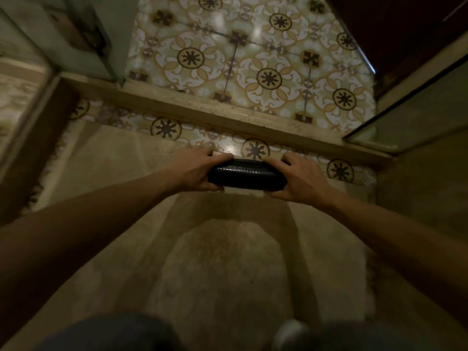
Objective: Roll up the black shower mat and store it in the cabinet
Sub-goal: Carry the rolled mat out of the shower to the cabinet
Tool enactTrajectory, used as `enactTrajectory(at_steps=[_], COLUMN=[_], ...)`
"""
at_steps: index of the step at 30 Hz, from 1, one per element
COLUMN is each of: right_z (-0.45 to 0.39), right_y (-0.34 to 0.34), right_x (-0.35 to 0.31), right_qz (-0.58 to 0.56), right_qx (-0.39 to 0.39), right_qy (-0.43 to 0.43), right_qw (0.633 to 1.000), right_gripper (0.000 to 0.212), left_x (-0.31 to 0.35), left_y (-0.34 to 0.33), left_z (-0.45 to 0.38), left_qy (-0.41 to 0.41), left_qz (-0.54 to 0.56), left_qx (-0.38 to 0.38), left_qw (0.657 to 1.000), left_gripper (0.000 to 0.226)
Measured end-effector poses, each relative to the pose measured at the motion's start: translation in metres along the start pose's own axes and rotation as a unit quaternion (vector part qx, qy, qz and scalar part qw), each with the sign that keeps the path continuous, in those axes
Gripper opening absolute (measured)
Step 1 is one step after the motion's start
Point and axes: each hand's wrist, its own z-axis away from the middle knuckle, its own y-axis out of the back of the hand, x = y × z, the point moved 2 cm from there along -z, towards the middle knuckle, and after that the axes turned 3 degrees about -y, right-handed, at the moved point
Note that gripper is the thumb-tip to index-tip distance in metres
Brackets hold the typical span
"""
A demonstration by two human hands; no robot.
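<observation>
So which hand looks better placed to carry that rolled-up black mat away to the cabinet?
Neither clearly. The left hand and right hand each clasp one end of the rolled black mat, a matching grip. No cabinet can be identified for certain here, so I'd guess both carry it together.

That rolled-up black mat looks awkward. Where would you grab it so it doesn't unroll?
By its two ends, one from each side, as here: the left hand and right hand each clamp an end of the black mat. It lies as a short, flattened roll across the body, so an end grip, thumbs beneath and fingers on top, probably keeps the layers pressed shut.
</observation>
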Motion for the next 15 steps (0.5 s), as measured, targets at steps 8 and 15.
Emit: enactTrajectory(at_steps=[8,15], right_z=[0.099,0.189], right_y=[0.224,0.432], right_x=[-0.053,-0.097], right_qz=[-0.036,-0.068], right_qx=[0.019,0.039], right_qy=[-0.002,-0.012], right_qw=[0.999,0.997], right_gripper=[0.077,0.073], left_x=[0.052,0.106], left_y=[0.225,0.43], left_z=[0.109,0.198], left_qy=[-0.019,-0.01], left_qz=[-0.003,0.011], left_qx=[-0.003,-0.013], left_qw=[1.0,1.0], left_gripper=[0.085,0.088])
